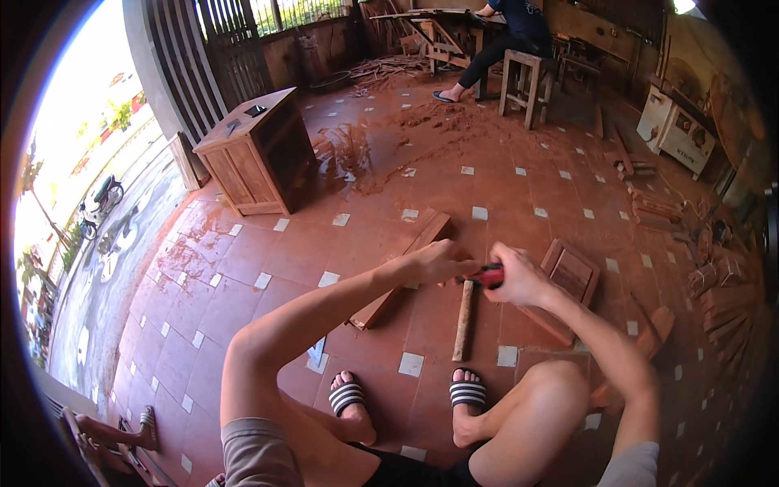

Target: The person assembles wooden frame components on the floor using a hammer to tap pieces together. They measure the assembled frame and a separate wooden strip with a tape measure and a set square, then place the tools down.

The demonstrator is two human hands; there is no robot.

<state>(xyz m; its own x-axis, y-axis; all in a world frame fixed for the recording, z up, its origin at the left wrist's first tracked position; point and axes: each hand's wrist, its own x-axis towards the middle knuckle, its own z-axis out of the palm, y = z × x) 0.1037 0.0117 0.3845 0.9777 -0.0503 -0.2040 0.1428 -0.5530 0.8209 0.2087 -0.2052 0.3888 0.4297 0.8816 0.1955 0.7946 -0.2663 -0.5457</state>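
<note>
In front of me, above the floor, my right hand (519, 276) is closed round a small red and black hand tool (490, 277); its exact kind does not show. My left hand (445, 262) is close to the tool's left end, fingers curled in, and what they pinch is hidden. Below the two hands is a pale round wooden stick (463, 325), its upper end beside the tool. A long wooden beam (406, 272) lies slantwise on the tiles behind my left forearm. Partly behind my right forearm is a framed wooden panel (570, 274).
A wooden cabinet (251, 154) stands at the far left. At the back, a person (519, 28) sits on a wooden stool (523, 85). Stacked wood pieces (726, 312) and a white machine box (676, 130) are on the right. Sawdust covers part of the tiled floor (381, 341).
</note>
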